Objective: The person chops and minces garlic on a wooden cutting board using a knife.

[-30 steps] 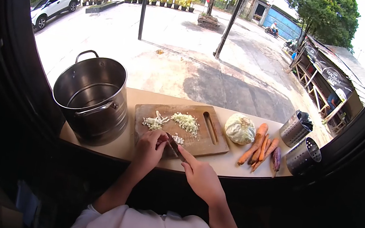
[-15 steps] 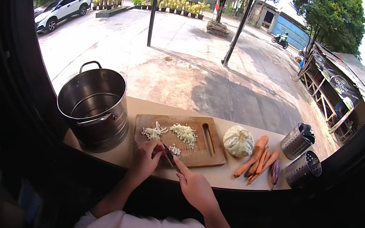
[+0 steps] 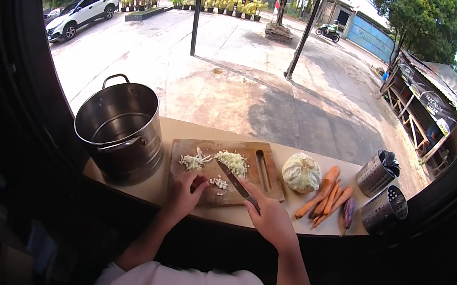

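Knife (image 3: 232,179) has shifted away from left hand (image 3: 187,189), whose fingers' hold I cannot tell; right hand (image 3: 275,218) fingers grip the half-hidden handle (image 3: 254,203).

There were one left hand (image 3: 186,191), one right hand (image 3: 272,215), one knife (image 3: 234,180), one chopping board (image 3: 261,194), three piles of chopped white pieces (image 3: 233,160), one pot (image 3: 129,163), one cabbage (image 3: 301,173), one purple vegetable (image 3: 348,212), two perforated metal holders (image 3: 382,214); overlapping carrots (image 3: 325,194) numbered several.
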`<act>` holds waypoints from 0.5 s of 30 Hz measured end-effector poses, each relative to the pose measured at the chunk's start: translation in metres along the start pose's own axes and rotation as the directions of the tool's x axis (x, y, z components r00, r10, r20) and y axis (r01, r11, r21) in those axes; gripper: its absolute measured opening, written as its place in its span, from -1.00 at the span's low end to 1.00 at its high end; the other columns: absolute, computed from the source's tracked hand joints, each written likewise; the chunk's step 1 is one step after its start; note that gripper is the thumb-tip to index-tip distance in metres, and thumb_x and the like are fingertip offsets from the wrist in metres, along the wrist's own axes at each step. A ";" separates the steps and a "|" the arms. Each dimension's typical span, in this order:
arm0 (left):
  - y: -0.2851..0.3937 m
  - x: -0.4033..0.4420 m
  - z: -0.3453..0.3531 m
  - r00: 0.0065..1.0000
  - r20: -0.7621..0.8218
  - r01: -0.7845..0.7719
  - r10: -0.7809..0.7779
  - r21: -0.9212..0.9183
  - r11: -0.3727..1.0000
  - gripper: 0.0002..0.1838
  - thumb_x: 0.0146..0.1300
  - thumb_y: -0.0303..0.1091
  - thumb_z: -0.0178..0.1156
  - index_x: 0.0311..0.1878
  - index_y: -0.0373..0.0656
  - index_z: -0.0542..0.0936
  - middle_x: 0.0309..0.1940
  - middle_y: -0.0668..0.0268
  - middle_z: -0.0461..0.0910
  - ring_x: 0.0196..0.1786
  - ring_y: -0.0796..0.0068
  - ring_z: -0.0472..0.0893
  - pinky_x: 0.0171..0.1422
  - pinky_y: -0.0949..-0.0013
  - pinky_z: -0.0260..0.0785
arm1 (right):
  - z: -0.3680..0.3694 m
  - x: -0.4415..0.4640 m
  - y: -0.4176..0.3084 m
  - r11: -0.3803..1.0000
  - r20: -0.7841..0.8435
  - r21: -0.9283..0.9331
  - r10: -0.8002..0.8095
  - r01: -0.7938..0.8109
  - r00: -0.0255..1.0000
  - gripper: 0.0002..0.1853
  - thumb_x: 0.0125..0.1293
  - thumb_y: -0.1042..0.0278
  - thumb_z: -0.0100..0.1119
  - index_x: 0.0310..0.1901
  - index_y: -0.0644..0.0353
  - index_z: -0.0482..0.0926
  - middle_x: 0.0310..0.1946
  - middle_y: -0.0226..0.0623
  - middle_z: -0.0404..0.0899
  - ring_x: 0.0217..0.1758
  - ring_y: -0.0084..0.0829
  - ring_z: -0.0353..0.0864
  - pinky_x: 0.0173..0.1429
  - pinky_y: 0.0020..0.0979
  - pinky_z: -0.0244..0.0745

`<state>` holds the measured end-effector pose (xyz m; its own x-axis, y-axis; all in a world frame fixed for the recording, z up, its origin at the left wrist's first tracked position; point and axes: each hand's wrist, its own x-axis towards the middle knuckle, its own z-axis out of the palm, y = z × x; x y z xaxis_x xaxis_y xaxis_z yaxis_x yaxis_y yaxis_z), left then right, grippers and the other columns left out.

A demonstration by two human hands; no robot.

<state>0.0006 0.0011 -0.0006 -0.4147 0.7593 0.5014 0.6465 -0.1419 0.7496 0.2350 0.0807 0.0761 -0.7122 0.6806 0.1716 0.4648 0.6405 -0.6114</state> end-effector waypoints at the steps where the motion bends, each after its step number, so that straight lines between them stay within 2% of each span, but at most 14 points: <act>1: 0.000 -0.001 0.001 1.000 0.014 0.028 -0.027 -0.037 0.999 -0.88 0.33 -0.53 0.34 -0.11 -0.26 0.61 -0.25 0.20 0.69 -0.23 0.35 0.74 -0.15 0.35 0.59 | 0.000 0.005 0.010 1.000 -0.028 -0.024 0.001 -0.002 1.000 -0.58 0.46 0.24 0.23 0.33 -0.09 0.51 -0.40 -0.05 0.67 -0.31 0.06 0.68 -0.22 -0.10 0.51; 2: -0.002 0.001 0.003 0.998 0.026 0.052 -0.051 -0.075 0.996 -0.90 0.35 -0.53 0.30 -0.11 -0.25 0.61 -0.26 0.20 0.68 -0.24 0.35 0.74 -0.16 0.35 0.59 | 0.000 0.010 0.018 0.999 -0.058 -0.050 -0.002 -0.001 0.998 -0.62 0.45 0.22 0.25 0.26 -0.04 0.55 -0.39 -0.09 0.68 -0.30 0.04 0.69 -0.22 -0.11 0.52; 3: 0.000 0.005 0.004 0.997 0.035 0.075 -0.072 -0.112 0.991 -0.93 0.38 -0.53 0.27 -0.12 -0.24 0.61 -0.26 0.21 0.67 -0.26 0.35 0.73 -0.17 0.35 0.59 | 0.000 0.014 0.022 0.988 -0.094 -0.157 -0.023 0.008 0.995 -0.73 0.38 0.24 0.33 0.04 0.06 0.56 -0.37 -0.20 0.71 -0.29 -0.03 0.72 -0.23 -0.15 0.55; 6: 0.017 0.008 0.000 0.998 -0.046 0.032 -0.033 -0.034 0.999 -0.89 0.35 -0.56 0.25 -0.09 -0.23 0.63 -0.17 0.19 0.68 -0.12 0.30 0.73 -0.09 0.35 0.59 | 0.009 0.023 0.045 0.956 -0.273 -0.175 -0.277 0.235 0.922 -0.73 0.29 0.30 0.41 -0.03 0.07 0.57 -0.36 -0.25 0.70 -0.31 -0.09 0.73 -0.23 -0.19 0.57; 7: 0.020 0.012 -0.003 0.973 -0.098 -0.192 0.211 0.170 0.967 -0.76 0.31 -0.46 0.29 0.03 -0.05 0.67 0.12 0.24 0.63 0.19 0.27 0.64 0.31 0.11 0.45 | 0.013 0.025 0.047 0.936 -0.337 -0.213 -0.341 0.282 0.878 -0.72 0.18 0.39 0.46 -0.10 0.08 0.58 -0.37 -0.31 0.66 -0.30 -0.15 0.72 -0.24 -0.22 0.57; 10: 0.045 0.012 0.004 0.878 -0.004 -0.412 0.479 0.506 0.758 -0.64 0.29 -0.25 0.33 0.16 0.22 0.66 0.39 0.36 0.46 0.47 0.27 0.40 0.63 -0.19 -0.06 | 0.025 0.029 0.063 0.875 -0.387 -0.331 -0.466 0.352 0.796 -0.63 0.06 0.40 0.49 -0.11 0.06 0.54 -0.34 -0.36 0.60 -0.24 -0.25 0.68 -0.24 -0.25 0.57; 11: 0.031 0.010 0.016 0.865 0.065 -0.448 0.497 0.544 0.709 -0.55 0.33 0.09 0.30 0.28 0.47 0.60 0.51 0.44 0.35 0.59 0.26 0.22 0.67 -0.34 -0.51 | 0.027 0.029 0.067 0.857 -0.371 -0.379 -0.487 0.350 0.791 -0.62 0.00 0.39 0.50 -0.13 0.05 0.55 -0.35 -0.38 0.55 -0.24 -0.30 0.66 -0.23 -0.27 0.57; 14: 0.024 0.014 0.035 0.772 0.186 -0.562 0.608 0.647 0.516 -0.44 0.26 0.39 0.23 0.33 0.63 0.57 0.59 0.38 0.22 0.65 0.14 0.11 0.64 -0.39 -0.64 | 0.030 0.030 0.066 0.865 -0.412 -0.358 -0.484 0.352 0.772 -0.69 0.02 0.40 0.50 -0.19 0.08 0.59 -0.39 -0.33 0.58 -0.30 -0.23 0.65 -0.26 -0.20 0.54; 15: 0.022 0.015 0.037 0.773 0.249 -0.559 0.584 0.703 0.440 -0.31 0.18 0.58 0.13 0.39 0.72 0.49 0.64 0.36 0.11 0.69 0.10 -0.01 0.59 -0.45 -0.77 | 0.028 0.030 0.065 0.860 -0.394 -0.374 -0.486 0.346 0.781 -0.70 0.04 0.37 0.51 -0.21 0.08 0.59 -0.40 -0.33 0.56 -0.32 -0.22 0.64 -0.27 -0.20 0.53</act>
<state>0.0325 0.0331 0.0077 0.2162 0.6620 0.7176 0.9664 -0.0407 -0.2537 0.2295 0.1329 0.0195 -0.5746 0.3603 0.7349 0.3500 0.9198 -0.1773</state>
